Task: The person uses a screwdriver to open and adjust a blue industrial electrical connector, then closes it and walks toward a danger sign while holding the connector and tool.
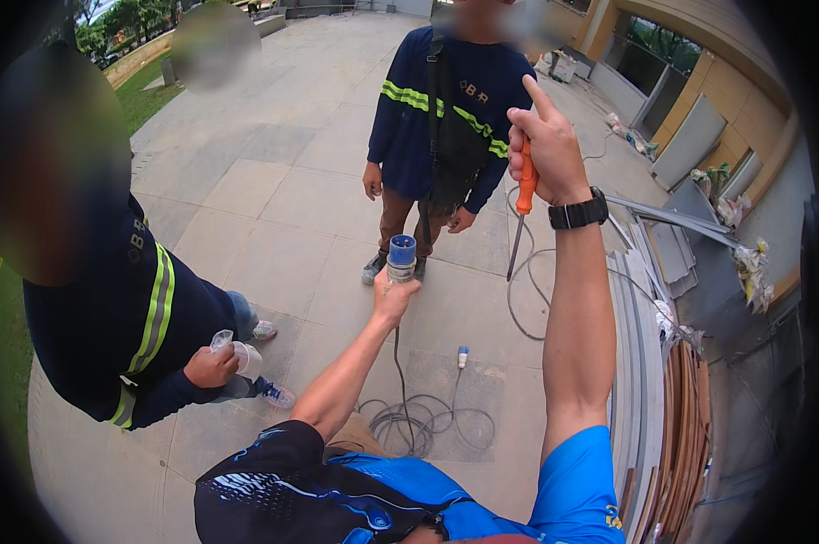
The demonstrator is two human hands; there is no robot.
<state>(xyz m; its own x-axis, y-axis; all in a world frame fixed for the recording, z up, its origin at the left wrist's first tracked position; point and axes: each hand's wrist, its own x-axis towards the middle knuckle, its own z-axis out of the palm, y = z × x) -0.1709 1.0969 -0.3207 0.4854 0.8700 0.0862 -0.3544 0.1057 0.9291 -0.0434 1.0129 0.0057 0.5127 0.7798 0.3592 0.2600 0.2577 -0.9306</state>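
My left hand [395, 297] is wrapped round the grey body of a blue industrial power plug [402, 247], its pin end facing up. From below that hand a dark cable [399, 363] runs down to the ground. Raised at the right, my right hand [551, 150] grips the orange handle of a screwdriver [525, 186]. Its shaft points downward, and my index finger is stretched out, pointing up and away. The screwdriver and the plug are well apart.
One person [459, 118] in a dark reflective-striped shirt stands ahead; another [110, 308] at the left holds a clear plastic cup [248, 360]. Coiled cable [409, 422] lies on the paving near a blue-and-white connector [463, 356]. Metal profiles [634, 363] and brown lengths [679, 426] are stacked at the right.
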